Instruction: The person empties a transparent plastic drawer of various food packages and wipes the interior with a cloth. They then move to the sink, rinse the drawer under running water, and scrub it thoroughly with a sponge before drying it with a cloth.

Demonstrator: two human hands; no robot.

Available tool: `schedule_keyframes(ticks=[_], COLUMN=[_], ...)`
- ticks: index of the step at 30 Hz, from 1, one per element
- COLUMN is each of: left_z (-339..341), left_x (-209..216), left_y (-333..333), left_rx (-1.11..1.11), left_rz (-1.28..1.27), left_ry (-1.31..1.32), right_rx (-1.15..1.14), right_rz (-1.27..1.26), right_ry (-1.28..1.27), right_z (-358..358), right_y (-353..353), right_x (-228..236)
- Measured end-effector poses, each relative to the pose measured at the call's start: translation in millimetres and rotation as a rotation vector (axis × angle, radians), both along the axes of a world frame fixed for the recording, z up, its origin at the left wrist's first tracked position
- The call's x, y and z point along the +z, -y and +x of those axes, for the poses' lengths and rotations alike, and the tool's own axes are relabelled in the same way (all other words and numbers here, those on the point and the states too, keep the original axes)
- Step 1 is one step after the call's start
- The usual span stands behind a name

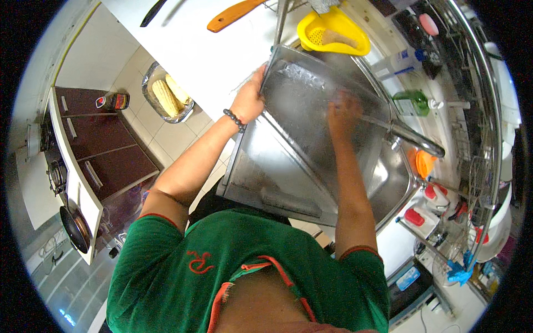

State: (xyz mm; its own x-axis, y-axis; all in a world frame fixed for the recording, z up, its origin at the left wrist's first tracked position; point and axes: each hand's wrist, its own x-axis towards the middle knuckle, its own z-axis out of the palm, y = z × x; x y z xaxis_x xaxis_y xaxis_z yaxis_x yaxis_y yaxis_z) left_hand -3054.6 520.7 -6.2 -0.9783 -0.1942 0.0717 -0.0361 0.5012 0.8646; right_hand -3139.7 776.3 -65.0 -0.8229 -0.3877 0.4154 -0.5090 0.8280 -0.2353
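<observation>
A large, wet grey metal panel with raised edges lies tilted across the steel sink. My left hand, with a dark bead bracelet on the wrist, is closed on its far left edge. Over the panel's right half is my right hand, smeared by motion; its fingers and anything in them cannot be made out. Close beside that hand, the steel tap points its spout toward the panel, and a wet sheen covers the surface there.
Beyond the panel sits a yellow strainer basket. An orange-brown wooden handle lies on the white counter. Bottles, including a green one, line the right side. Corn cobs rest in a lined tray on the left floor.
</observation>
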Motion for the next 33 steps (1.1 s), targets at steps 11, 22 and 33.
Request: schedule_keyframes(ticks=[11, 22, 33], left_z=[-9.1, -16.3, -24.1], left_x=[-3.7, -15.9, -20.8], left_y=[-1.9, -4.6, -4.9], left_rx=[0.001, 0.003, -0.014], left_rz=[-0.016, -0.018, -0.041], left_ry=[0.031, -0.042, -0.03], right_rx=[0.267, 0.707, 0.227], right_rz=[-0.123, -0.029, 0.012], right_ry=[0.129, 0.516, 0.156], right_z=[-1.4, 131.1, 43.6], right_y=[108.9, 77.8, 37.9], right_x=[14.0, 23.1, -1.5])
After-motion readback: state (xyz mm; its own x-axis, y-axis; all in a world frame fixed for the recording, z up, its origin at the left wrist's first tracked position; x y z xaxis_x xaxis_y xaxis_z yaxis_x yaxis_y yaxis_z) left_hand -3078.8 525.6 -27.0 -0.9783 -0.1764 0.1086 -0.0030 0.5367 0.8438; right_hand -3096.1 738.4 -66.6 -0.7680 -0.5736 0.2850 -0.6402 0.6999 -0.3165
